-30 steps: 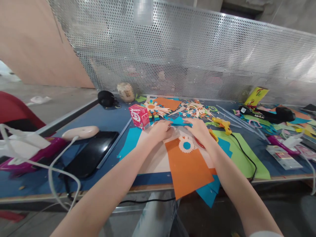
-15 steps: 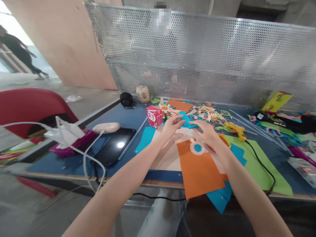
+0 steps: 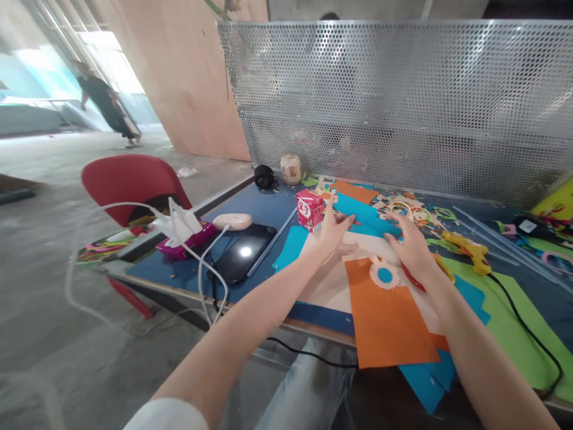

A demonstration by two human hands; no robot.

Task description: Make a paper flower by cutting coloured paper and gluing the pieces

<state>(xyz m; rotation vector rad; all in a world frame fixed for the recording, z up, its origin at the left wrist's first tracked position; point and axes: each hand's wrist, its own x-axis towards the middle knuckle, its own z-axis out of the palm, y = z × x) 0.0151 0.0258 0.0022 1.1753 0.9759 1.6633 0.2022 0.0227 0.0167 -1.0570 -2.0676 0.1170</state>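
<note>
Basically, fingers of left hand (image 3: pixel 330 234) and right hand (image 3: pixel 417 252) pinch opposite ends of blue sheet (image 3: pixel 364 216); sheet spans between them, long axis slanting far-left to near-right, neither hand clearly nearer. Pale sheet (image 3: pixel 330 288) lies below, orange sheet (image 3: pixel 390 331) toward the body, pink box (image 3: pixel 308 210) just beside left hand, yellow glue gun (image 3: pixel 469 251) past right.

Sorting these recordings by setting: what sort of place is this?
Probably a craft workshop: a yellow glue gun and colorful offcuts lie on the blue tabletop, with a perforated metal panel standing behind.
</note>
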